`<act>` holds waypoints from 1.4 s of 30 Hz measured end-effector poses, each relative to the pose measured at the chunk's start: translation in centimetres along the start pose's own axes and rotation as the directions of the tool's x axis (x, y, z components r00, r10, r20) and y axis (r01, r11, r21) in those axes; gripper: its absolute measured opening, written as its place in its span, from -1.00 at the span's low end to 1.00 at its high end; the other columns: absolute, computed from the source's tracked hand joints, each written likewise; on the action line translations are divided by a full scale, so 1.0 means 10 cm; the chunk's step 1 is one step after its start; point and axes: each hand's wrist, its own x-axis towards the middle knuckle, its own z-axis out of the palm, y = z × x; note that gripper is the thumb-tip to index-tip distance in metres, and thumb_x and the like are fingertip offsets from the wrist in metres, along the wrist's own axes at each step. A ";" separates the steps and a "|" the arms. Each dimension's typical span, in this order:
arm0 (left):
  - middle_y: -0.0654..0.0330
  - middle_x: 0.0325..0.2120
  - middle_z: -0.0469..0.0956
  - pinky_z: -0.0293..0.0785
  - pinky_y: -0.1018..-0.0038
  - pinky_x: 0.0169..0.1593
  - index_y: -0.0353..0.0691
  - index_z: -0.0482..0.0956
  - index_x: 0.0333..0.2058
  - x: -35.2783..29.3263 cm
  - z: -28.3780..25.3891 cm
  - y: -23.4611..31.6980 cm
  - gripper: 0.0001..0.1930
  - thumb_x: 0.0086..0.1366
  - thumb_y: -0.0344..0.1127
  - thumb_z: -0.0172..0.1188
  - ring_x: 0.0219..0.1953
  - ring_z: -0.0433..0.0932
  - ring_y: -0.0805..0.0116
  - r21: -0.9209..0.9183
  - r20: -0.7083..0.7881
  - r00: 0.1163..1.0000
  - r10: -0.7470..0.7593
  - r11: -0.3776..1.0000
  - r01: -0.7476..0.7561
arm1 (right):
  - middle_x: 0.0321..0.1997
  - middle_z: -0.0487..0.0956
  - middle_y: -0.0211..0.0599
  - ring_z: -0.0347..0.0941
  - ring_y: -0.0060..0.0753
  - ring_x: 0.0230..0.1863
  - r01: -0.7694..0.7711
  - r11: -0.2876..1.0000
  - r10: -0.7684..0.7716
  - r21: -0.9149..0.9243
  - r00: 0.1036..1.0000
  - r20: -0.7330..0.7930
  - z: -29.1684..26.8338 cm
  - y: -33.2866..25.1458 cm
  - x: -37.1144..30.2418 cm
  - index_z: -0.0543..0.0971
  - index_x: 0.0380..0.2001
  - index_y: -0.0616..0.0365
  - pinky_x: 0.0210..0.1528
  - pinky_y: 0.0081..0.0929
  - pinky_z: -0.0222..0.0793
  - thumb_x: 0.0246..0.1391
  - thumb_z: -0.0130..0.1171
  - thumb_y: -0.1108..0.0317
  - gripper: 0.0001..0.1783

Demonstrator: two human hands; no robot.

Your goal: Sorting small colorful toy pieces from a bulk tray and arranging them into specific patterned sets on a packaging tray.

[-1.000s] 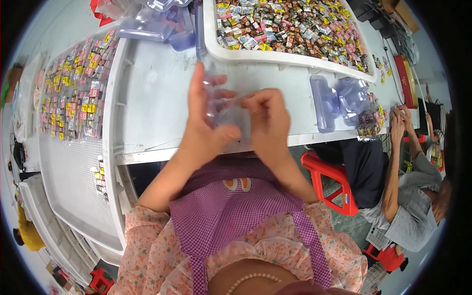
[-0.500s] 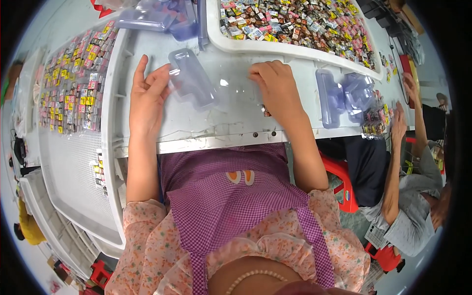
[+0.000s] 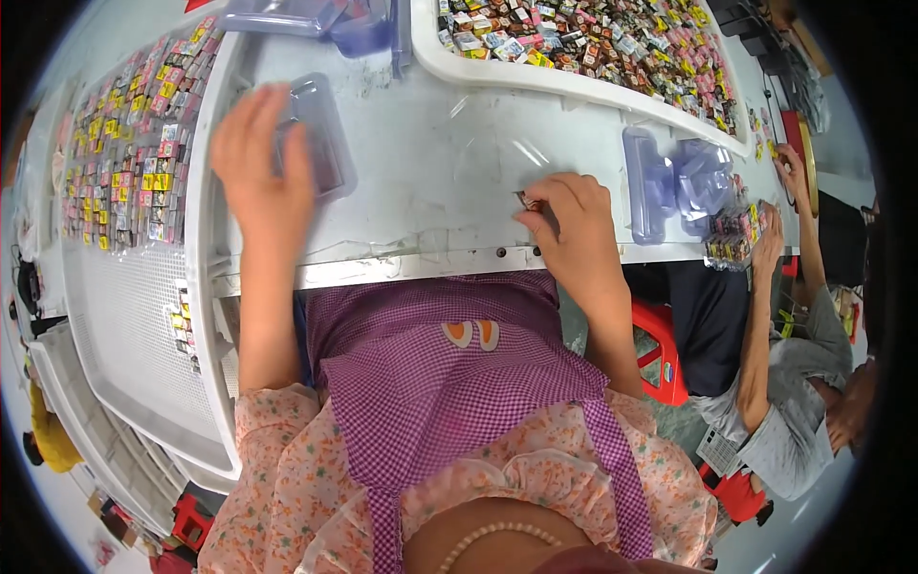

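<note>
My left hand [image 3: 260,161], blurred by motion, is over the left side of a clear plastic blister tray [image 3: 330,143]. Its fingers are stretched out and the thumb stands apart, overlapping the tray; whether it touches the plastic I cannot tell. Near the table's front edge, my right hand [image 3: 576,222] pinches a small dark printed box [image 3: 525,200] between thumb and fingers. Only one end of that box shows.
A white bin [image 3: 574,84] of small colourful boxes stands at the back right. Clear trays [image 3: 644,187] lie right; others [image 3: 287,17] are back left. Left stands a white crate [image 3: 134,316] with filled packs [image 3: 134,143]. A co-worker's hand [image 3: 768,239] touches a filled pack at right.
The clear tray has shifted left and turned more upright in view, with my left hand moving left and spreading over it. My right hand has moved right and toward me, now pinching the small box.
</note>
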 end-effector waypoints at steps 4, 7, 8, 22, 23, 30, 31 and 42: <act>0.21 0.03 0.47 0.19 0.21 0.15 -0.08 0.54 -0.06 -0.07 0.13 0.43 -0.60 0.07 -0.48 0.19 0.11 0.33 0.11 -0.212 0.402 0.845 0.354 0.933 -0.290 | -0.20 0.51 -0.26 0.38 -0.10 -0.18 -0.001 1.000 0.001 0.029 1.000 -0.003 -0.01 0.05 -0.05 0.55 -0.25 0.14 -0.08 -0.31 0.28 -0.14 0.26 0.54 -0.71; 0.23 0.04 0.45 0.15 0.22 0.18 -0.07 0.54 -0.04 -0.11 0.34 0.63 -0.58 0.08 -0.53 0.12 0.17 0.26 0.09 -0.212 0.506 0.759 0.409 0.912 -0.350 | -0.20 0.51 -0.25 0.38 -0.10 -0.16 0.005 0.999 -0.005 0.034 1.000 -0.009 -0.04 0.07 -0.08 0.56 -0.23 0.14 -0.06 -0.31 0.28 -0.11 0.20 0.60 -0.70; 0.22 0.05 0.44 0.12 0.23 0.19 -0.06 0.54 -0.04 -0.11 0.43 0.64 -0.56 0.07 -0.55 0.08 0.18 0.23 0.08 -0.204 0.534 0.718 0.446 0.892 -0.403 | -0.20 0.51 -0.25 0.38 -0.10 -0.14 0.006 1.000 -0.005 0.031 1.000 -0.030 -0.04 0.09 -0.08 0.56 -0.22 0.14 -0.05 -0.31 0.28 -0.10 0.17 0.62 -0.69; 0.17 -0.03 0.45 0.11 0.14 0.20 -0.16 0.53 -0.28 0.00 0.59 0.78 -0.83 0.10 -0.41 0.14 0.17 0.26 0.06 -0.205 0.530 0.683 0.503 0.857 -0.473 | -0.24 0.47 -0.24 0.35 -0.16 -0.14 0.061 0.998 -0.063 -0.017 0.989 -0.134 -0.11 0.15 -0.17 0.59 -0.23 0.10 -0.02 -0.30 0.21 -0.17 0.29 0.49 -0.68; 0.17 -0.02 0.45 0.12 0.18 0.20 -0.16 0.51 -0.29 0.02 0.56 0.78 -0.83 0.10 -0.36 0.21 0.16 0.28 0.07 -0.167 0.560 0.656 0.506 0.844 -0.509 | -0.25 0.46 -0.25 0.35 -0.18 -0.14 0.123 0.988 -0.133 -0.089 0.984 -0.116 -0.12 0.11 -0.16 0.59 -0.24 0.09 -0.04 -0.29 0.20 -0.19 0.31 0.45 -0.68; 0.17 -0.12 0.46 0.13 0.16 0.17 -0.16 0.53 -0.33 -0.15 0.34 0.72 -0.83 0.03 -0.41 0.16 0.11 0.33 0.14 -0.208 0.578 0.701 0.417 0.906 -0.368 | -0.29 0.48 -0.30 0.35 -0.17 -0.20 0.058 0.998 -0.055 0.028 0.995 -0.085 0.06 0.04 -0.21 0.55 -0.33 0.10 -0.07 -0.32 0.19 -0.16 0.29 0.51 -0.76; 0.16 -0.12 0.46 0.13 0.17 0.16 -0.16 0.53 -0.33 -0.16 0.31 0.72 -0.83 0.03 -0.41 0.16 0.10 0.34 0.15 -0.217 0.597 0.687 0.415 0.907 -0.360 | -0.31 0.48 -0.29 0.36 -0.17 -0.21 0.035 0.997 -0.029 0.075 0.997 -0.072 0.03 0.02 -0.20 0.54 -0.32 0.11 -0.07 -0.32 0.19 -0.14 0.28 0.53 -0.76; 0.14 -0.19 0.47 0.17 0.18 0.13 -0.17 0.54 -0.33 -0.24 0.25 0.82 -0.84 0.05 -0.40 0.15 -0.01 0.39 0.20 -0.259 0.587 0.696 0.414 0.910 -0.323 | -0.49 0.48 -0.31 0.39 -0.16 -0.37 -0.149 0.987 0.125 -0.052 0.941 -0.315 0.24 0.05 0.13 0.52 -0.45 0.11 -0.19 -0.24 0.18 -0.16 0.26 0.48 -0.85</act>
